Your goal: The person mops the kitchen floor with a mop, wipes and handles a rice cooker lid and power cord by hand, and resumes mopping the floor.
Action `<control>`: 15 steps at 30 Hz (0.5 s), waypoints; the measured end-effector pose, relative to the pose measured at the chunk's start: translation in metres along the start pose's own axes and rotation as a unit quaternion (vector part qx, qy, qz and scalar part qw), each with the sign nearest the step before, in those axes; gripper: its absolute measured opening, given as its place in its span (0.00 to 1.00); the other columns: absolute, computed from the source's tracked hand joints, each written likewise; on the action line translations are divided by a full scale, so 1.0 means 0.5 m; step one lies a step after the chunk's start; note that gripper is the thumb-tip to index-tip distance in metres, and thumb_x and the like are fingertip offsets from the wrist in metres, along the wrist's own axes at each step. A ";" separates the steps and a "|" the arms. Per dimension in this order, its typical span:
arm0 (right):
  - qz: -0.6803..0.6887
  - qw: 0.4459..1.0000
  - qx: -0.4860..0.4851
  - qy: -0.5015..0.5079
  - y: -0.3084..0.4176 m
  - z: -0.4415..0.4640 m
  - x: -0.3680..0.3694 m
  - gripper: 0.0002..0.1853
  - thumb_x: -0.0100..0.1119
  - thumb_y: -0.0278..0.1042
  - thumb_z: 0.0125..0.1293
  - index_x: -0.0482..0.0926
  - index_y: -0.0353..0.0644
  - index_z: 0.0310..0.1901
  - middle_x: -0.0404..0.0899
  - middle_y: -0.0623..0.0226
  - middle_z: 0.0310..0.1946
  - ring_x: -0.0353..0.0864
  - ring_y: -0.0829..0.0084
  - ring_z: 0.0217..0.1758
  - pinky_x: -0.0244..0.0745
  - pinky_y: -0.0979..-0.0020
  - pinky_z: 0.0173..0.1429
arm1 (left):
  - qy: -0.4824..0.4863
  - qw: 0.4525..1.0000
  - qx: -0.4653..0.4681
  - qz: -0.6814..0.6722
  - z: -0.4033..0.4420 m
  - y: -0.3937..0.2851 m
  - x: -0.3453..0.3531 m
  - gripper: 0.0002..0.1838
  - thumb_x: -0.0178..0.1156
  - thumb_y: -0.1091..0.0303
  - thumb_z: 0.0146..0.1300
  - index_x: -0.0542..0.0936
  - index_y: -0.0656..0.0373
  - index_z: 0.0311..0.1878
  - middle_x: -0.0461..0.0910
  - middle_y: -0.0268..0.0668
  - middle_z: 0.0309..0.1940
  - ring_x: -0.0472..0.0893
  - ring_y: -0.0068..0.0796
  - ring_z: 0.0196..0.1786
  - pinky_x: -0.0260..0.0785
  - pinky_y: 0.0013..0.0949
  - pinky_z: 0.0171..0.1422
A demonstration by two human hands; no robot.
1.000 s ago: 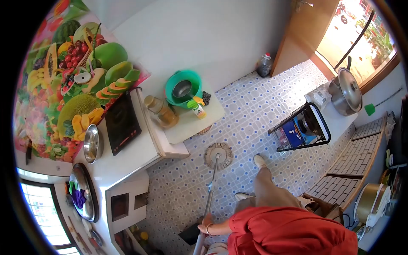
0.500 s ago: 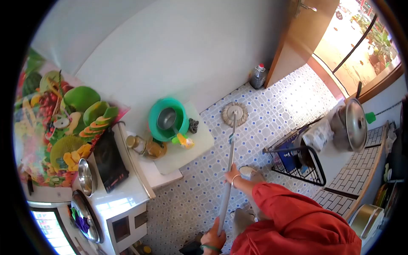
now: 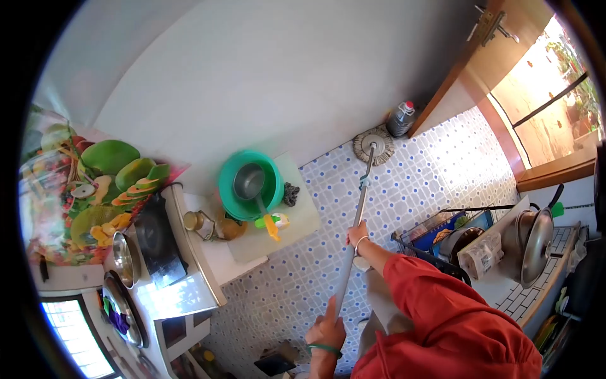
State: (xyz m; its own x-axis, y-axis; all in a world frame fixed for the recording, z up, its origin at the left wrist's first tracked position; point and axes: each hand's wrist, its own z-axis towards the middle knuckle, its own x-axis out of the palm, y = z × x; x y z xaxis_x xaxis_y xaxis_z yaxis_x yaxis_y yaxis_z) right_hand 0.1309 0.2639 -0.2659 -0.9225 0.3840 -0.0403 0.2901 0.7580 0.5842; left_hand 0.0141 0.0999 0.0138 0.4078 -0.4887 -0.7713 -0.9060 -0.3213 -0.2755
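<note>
A mop with a grey pole point(image 3: 352, 259) slants across the tiled floor. Its round string head point(image 3: 374, 146) lies flat against the foot of the wall, close beside a large plastic bottle point(image 3: 401, 119) with a red cap. My right hand point(image 3: 357, 235), wearing a pale bangle below a red sleeve, is wrapped round the middle of the pole. Lower down, my left hand point(image 3: 326, 333), with a green bangle at the wrist, grips the pole near its top end.
A green basin point(image 3: 278, 183) holding a saucepan point(image 3: 249, 181) stands on a pale low surface with jars and a spray bottle. A black wire rack point(image 3: 404, 243) and a lidded pot point(image 3: 535, 243) are at the right. The wooden door point(image 3: 464, 69) is open.
The mop head has moved away from me and rightward, from mid-floor to the wall by the bottle. Both hands keep their hold on the pole, and the view has shifted somewhat.
</note>
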 end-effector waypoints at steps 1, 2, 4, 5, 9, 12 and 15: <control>-0.040 0.999 0.000 -0.012 -0.014 -0.027 0.013 0.19 0.46 0.21 0.51 0.56 0.42 0.46 0.67 0.57 0.16 0.70 0.65 0.12 0.67 0.66 0.13 | 0.003 1.000 -0.018 0.002 -0.020 0.013 -0.005 0.33 0.58 0.61 0.48 0.62 0.40 0.61 0.78 0.46 0.24 0.78 0.49 0.28 0.70 0.47 0.33; -0.081 0.996 -0.001 -0.022 -0.028 -0.058 0.023 0.20 0.46 0.22 0.52 0.55 0.42 0.48 0.68 0.56 0.16 0.72 0.64 0.13 0.68 0.66 0.13 | 0.006 0.999 -0.036 0.003 -0.043 0.028 -0.002 0.33 0.58 0.61 0.48 0.62 0.40 0.61 0.78 0.45 0.24 0.78 0.49 0.28 0.70 0.47 0.32; -0.181 0.983 0.026 -0.010 -0.060 -0.119 0.034 0.20 0.46 0.24 0.53 0.55 0.42 0.48 0.71 0.54 0.19 0.74 0.62 0.14 0.68 0.65 0.15 | -0.029 0.999 -0.036 -0.014 -0.104 0.060 0.026 0.33 0.59 0.62 0.46 0.64 0.38 0.60 0.77 0.45 0.22 0.77 0.47 0.23 0.69 0.49 0.27; -0.201 0.978 0.048 0.009 -0.072 -0.151 0.038 0.21 0.46 0.25 0.53 0.55 0.42 0.49 0.72 0.54 0.21 0.75 0.62 0.15 0.69 0.65 0.16 | 0.011 0.996 -0.077 -0.032 -0.134 0.064 0.031 0.35 0.59 0.63 0.46 0.62 0.41 0.62 0.77 0.49 0.28 0.78 0.49 0.27 0.69 0.48 0.31; -0.355 0.932 0.042 0.064 -0.196 -0.214 0.028 0.30 0.47 0.24 0.49 0.50 0.39 0.56 0.74 0.51 0.24 0.77 0.60 0.20 0.72 0.65 0.18 | 0.081 0.974 -0.183 -0.107 -0.269 0.120 0.157 0.37 0.54 0.52 0.52 0.51 0.36 0.66 0.77 0.53 0.25 0.77 0.54 0.27 0.67 0.51 0.29; -0.403 0.906 0.054 0.116 -0.219 -0.306 -0.007 0.39 0.49 0.26 0.48 0.42 0.37 0.61 0.76 0.47 0.27 0.79 0.57 0.24 0.74 0.63 0.22 | 0.061 0.974 -0.171 -0.135 -0.366 0.148 0.264 0.39 0.55 0.52 0.52 0.49 0.36 0.66 0.77 0.54 0.26 0.76 0.56 0.27 0.66 0.52 0.27; -0.415 0.893 0.043 0.169 -0.255 -0.367 -0.048 0.43 0.49 0.26 0.47 0.36 0.34 0.63 0.76 0.46 0.28 0.79 0.56 0.26 0.74 0.62 0.25 | 0.056 0.971 -0.159 -0.170 -0.441 0.145 0.279 0.39 0.56 0.54 0.52 0.51 0.41 0.66 0.76 0.55 0.27 0.76 0.57 0.28 0.65 0.52 0.27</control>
State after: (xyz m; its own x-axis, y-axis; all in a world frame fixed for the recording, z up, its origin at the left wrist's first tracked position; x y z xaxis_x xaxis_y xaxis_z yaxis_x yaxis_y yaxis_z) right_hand 0.0695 0.0614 -0.1906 -0.8487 -0.4990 -0.1754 -0.5244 0.7505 0.4021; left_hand 0.0302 -0.1704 0.0127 0.7036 -0.3892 -0.5945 -0.6429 -0.7051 -0.2992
